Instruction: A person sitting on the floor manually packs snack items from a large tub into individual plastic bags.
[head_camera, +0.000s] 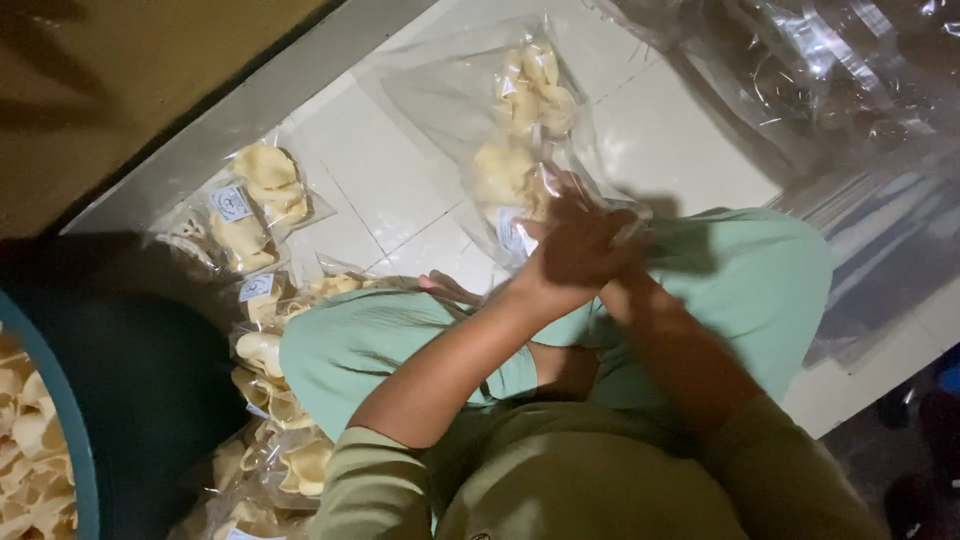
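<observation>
Pale yellow crackers (530, 100) are seen through a clear bag (450, 100) bearing a small white label (510, 235). Mint-green trousers (760, 270) and an olive shirt (560, 480) are worn. The floor (370, 170) is tiled in off-white, and a teal rim marks the basin (70, 420).

I see a pale tiled floor (380, 180) with thin grout lines, a grey skirting strip (250, 100), an ochre wall (130, 80) top left; dim light, heavy shadows.
</observation>
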